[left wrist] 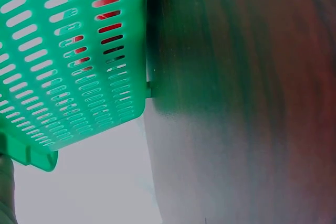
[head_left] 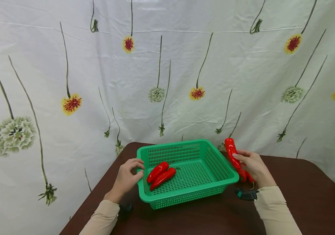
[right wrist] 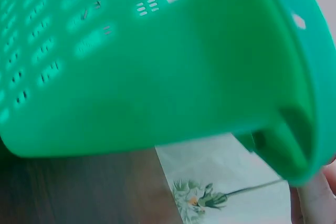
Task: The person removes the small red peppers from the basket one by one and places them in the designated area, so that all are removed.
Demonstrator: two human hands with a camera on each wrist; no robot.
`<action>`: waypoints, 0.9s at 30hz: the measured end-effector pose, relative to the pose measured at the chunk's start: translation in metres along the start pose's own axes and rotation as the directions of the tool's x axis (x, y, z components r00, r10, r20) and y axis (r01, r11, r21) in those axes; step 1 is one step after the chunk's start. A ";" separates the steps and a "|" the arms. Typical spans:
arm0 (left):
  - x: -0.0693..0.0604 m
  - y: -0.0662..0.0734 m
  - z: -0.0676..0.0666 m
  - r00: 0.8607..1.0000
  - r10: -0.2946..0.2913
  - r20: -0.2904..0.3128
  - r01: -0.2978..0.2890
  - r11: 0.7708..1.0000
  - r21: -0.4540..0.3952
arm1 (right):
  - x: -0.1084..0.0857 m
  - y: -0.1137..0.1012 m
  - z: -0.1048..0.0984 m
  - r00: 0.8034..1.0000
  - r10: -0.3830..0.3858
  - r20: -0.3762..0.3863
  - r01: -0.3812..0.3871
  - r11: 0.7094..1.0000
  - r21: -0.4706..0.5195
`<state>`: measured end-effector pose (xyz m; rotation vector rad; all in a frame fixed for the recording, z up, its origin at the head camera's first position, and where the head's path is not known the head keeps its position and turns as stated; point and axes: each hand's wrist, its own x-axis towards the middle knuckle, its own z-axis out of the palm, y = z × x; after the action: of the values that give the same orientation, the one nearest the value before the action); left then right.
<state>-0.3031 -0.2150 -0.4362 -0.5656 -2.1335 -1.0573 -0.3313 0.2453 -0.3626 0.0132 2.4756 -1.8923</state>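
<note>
Red pepper (head_left: 231,148) in right hand (head_left: 255,166)

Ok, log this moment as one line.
left hand: at green plastic basket rim, grip unclear; right hand: holding elongated red pepper outside basket; inside: two glossy red peppers

I check all three views from my end and can read no text, label, brand, number or sign anywhere.

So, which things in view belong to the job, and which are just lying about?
Likely the job:
two red peppers in the green basket
held pepper in right hand
more peppers beneath
left hand at the basket

Just around:
table
flowered cloth behind
wrist strap
</note>
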 end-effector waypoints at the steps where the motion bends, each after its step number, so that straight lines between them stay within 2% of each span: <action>1: 0.000 0.000 0.000 1.000 0.002 0.000 -0.002 1.000 -0.001 | 0.000 0.001 -0.002 1.000 0.002 -0.002 -0.002 1.000 0.004; 13: 0.000 0.000 0.000 1.000 0.004 0.000 -0.004 1.000 -0.004 | 0.001 0.011 -0.023 0.999 0.026 -0.046 -0.022 0.997 0.072; 27: 0.000 0.000 0.000 1.000 0.022 -0.003 -0.022 1.000 -0.007 | -0.002 0.028 -0.049 0.995 0.072 -0.074 -0.070 0.997 0.038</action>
<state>-0.3032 -0.2149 -0.4359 -0.5885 -2.1169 -1.0537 -0.3294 0.3003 -0.3764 0.1746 2.4524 -1.9422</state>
